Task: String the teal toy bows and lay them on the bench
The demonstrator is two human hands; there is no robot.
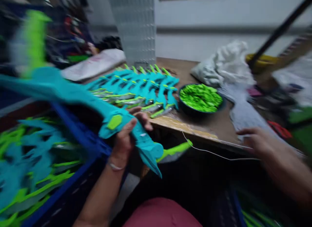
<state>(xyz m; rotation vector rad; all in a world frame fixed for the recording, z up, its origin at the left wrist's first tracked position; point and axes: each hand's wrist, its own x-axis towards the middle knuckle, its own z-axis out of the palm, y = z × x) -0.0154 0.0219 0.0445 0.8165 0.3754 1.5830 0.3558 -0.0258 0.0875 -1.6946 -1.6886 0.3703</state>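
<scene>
My left hand (124, 139) grips a long turquoise plastic toy piece (143, 136) from below, thumb on top and fingers round its far side. A lime-green hexagonal insert (114, 122) sits in its face. Below its near end juts a lime-and-grey blade-like part (175, 152); a blurred lime-green part (35, 41) rises at the far left end. Apart from the toy, my right hand (263, 145) hovers at the table's right front edge, beside a grey cloth (246, 106). Its fingers stretch leftward, somewhat blurred, with nothing visible in them.
Several similar turquoise toys (136, 85) lie in a row on the table (170, 123). A dark bowl (192, 111) holds lime-green pieces. A blue crate (90, 158) with more toys stands left. A white cord (219, 156) hangs along the front edge; a white sack (226, 62) lies behind.
</scene>
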